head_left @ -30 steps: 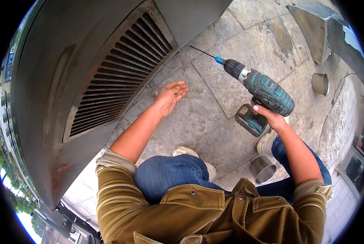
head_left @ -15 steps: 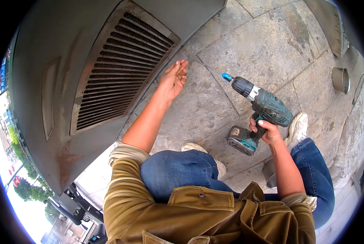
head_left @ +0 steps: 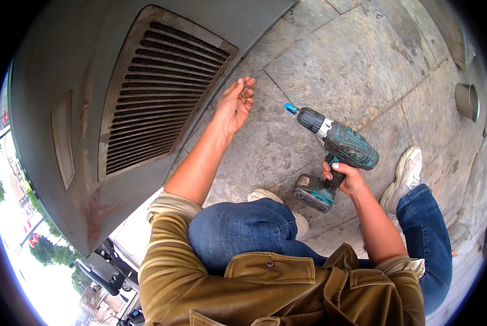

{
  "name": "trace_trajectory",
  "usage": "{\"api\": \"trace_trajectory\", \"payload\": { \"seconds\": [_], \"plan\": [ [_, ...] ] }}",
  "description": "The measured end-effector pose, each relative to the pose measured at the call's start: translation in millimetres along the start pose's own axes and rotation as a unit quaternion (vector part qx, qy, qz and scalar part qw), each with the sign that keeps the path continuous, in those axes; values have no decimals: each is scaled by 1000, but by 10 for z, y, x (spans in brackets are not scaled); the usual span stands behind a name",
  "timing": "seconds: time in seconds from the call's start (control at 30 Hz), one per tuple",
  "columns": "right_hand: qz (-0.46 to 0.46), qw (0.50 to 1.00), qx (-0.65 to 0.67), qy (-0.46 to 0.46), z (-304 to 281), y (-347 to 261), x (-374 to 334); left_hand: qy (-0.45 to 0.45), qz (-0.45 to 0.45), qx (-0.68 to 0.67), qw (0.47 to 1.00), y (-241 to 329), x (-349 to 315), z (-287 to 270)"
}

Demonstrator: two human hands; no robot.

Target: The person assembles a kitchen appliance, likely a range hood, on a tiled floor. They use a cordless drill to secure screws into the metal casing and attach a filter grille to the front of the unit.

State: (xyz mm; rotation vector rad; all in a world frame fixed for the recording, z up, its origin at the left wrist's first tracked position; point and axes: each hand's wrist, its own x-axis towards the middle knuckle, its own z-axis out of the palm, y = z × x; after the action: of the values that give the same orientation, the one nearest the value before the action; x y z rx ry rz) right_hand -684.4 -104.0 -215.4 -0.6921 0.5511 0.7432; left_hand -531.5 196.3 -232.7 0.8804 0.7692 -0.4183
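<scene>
My right hand [head_left: 345, 176] grips the handle of a black and teal cordless drill [head_left: 346, 144], finger near its trigger. The drill lies across the view, pointing to the upper left. A blue collar sits at its chuck, and from it a long thin screwdriver bit [head_left: 268, 96] runs out to my left hand [head_left: 237, 103]. That hand is raised palm up, with thumb and forefinger pinched together at the bit's tip and the other fingers curled. Whatever small piece the pinch holds is hidden by the fingers.
Close on my left stands a large grey metal panel with a slotted vent grille [head_left: 167, 92] and rust stains. Stone slabs [head_left: 330, 65] form the ground. A metal cylinder [head_left: 466, 102] stands at the far right. My knees and pale shoes [head_left: 404, 174] are below the drill.
The drill has moved left in my right hand, bringing its bit up to the fingers of my left hand. My left hand has barely shifted.
</scene>
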Motion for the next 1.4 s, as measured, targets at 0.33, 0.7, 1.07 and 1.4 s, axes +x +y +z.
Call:
{"api": "trace_trajectory", "payload": {
  "seconds": [0.33,0.7,1.07,1.4],
  "plan": [
    [15,999,14,31,120,119,128,67,85,144,984,-14,26,84],
    [31,985,167,5,377,419,694,12,74,28,997,15,477,45],
    [18,991,133,19,41,166,325,68,0,-29,997,-110,416,-228],
    [39,994,105,6,-109,159,152,-15,-4,50,999,-100,346,-184]
  ]
}}
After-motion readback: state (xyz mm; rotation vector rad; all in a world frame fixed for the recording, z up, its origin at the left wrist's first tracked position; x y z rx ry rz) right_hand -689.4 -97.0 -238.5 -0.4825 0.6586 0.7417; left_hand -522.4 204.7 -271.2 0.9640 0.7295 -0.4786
